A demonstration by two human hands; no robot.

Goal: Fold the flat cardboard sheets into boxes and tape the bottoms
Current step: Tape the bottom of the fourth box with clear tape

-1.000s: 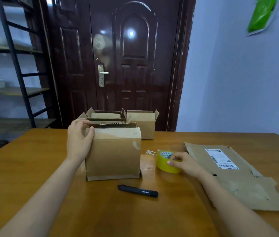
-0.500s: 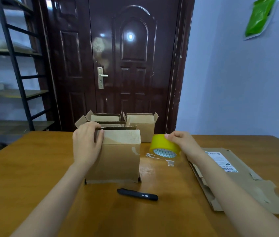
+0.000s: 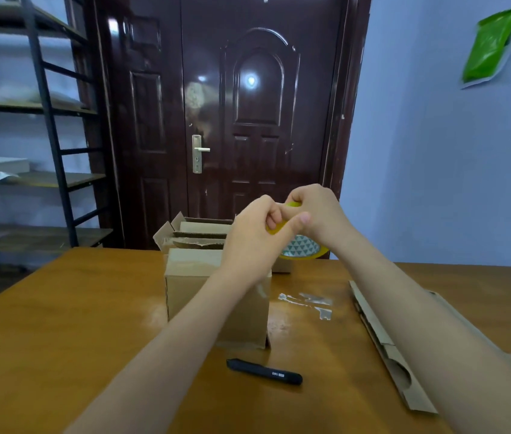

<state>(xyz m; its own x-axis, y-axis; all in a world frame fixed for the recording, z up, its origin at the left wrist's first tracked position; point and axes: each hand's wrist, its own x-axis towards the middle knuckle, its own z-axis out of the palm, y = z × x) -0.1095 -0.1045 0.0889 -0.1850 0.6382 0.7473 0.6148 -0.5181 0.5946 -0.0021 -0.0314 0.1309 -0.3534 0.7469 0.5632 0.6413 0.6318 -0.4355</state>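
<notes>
A folded brown cardboard box [image 3: 191, 286] stands on the wooden table [image 3: 60, 324], partly behind my left forearm. Both hands are raised above it and meet on a yellow tape roll [image 3: 302, 247], whose patterned core shows below my fingers. My right hand [image 3: 316, 211] grips the roll from above. My left hand [image 3: 254, 233] pinches at the roll's edge. Two more folded boxes [image 3: 197, 230] stand behind the near one with flaps up. Flat cardboard sheets [image 3: 382, 333] lie at the right, partly under my right forearm.
A black utility knife [image 3: 265, 372] lies in front of the box. Clear tape scraps [image 3: 309, 302] stick to the table beside it. A dark door [image 3: 232, 120] is behind the table, a metal shelf [image 3: 38, 120] at the left.
My right hand lifted the tape roll off the table and up over the box. My left hand let go of the box top and joined it on the roll.
</notes>
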